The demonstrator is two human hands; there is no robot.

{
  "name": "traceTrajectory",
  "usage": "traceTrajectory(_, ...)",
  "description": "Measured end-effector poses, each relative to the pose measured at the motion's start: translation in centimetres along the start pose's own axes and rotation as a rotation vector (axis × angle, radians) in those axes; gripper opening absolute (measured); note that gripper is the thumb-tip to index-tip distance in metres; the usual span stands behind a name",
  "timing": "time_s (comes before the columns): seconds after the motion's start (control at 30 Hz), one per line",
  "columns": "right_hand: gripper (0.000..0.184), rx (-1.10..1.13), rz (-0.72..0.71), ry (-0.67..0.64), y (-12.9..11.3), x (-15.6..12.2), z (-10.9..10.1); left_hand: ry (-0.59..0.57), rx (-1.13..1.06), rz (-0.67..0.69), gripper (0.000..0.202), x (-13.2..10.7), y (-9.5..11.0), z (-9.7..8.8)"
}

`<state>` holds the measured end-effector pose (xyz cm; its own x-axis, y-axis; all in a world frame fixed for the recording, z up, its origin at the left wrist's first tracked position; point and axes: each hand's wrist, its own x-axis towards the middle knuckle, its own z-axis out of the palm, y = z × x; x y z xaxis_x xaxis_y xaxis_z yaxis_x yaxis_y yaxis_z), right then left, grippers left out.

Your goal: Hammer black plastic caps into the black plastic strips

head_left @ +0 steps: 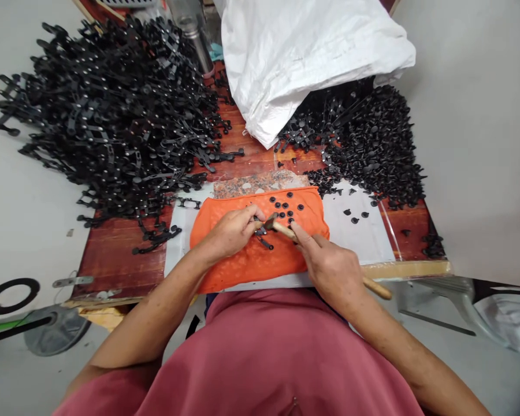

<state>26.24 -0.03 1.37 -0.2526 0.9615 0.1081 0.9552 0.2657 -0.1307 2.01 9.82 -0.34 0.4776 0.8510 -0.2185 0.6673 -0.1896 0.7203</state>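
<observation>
My right hand [329, 263] is closed round the wooden handle of a small hammer [281, 227], index finger stretched along it; the hammer's head rests over an orange cloth [251, 260]. My left hand [234, 231] pinches a small black metal piece [263, 238] on the cloth, right beside the hammer head. Several small black round caps [286, 207] lie on the cloth's far part.
A big heap of black metal strips [112, 115] covers the left of the red wooden board [112, 254]. A smaller heap of black pieces [368, 144] lies at the right under a white sack [303, 58]. A metal cylinder [197, 40] stands behind. A fan base [56, 329] sits on the floor at left.
</observation>
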Motion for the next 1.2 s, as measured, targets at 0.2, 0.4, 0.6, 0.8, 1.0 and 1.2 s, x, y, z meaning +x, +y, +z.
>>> traceTrajectory(0.2, 0.048, 0.009, 0.033, -0.052, -0.4, 0.3, 0.4, 0.012, 0.027, -0.006, 0.013, 0.0, -0.3, 0.3)
traceTrajectory(0.4, 0.047, 0.401, 0.101, 0.026, 0.4, 0.5, 0.0, 0.003, -0.040, -0.047, 0.037, -0.6, 0.4, 0.1)
traceTrajectory(0.6, 0.023, 1.051, 0.190, 0.035, 0.0, 2.2, -0.8, -0.133, -0.230, 0.141, 0.032, -2.6, 3.1, 0.5)
traceTrajectory(0.8, 0.020, 1.442, 0.285, -0.155, -1.2, 2.9, 0.6, 0.010, -0.372, 0.132, 0.029, -3.5, 4.1, 2.3)
traceTrajectory(1.0, 0.021, 1.496, 0.496, 0.027, -1.7, 1.8, 0.5, 0.352, -0.428, -0.097, 0.048, -4.8, 3.3, 3.1)
traceTrajectory(1.2, 0.017, 1.373, 0.433, 0.156, -2.0, 0.9, 1.6, 0.172, -0.519, -0.108, 0.038, -5.2, 2.8, 4.2)
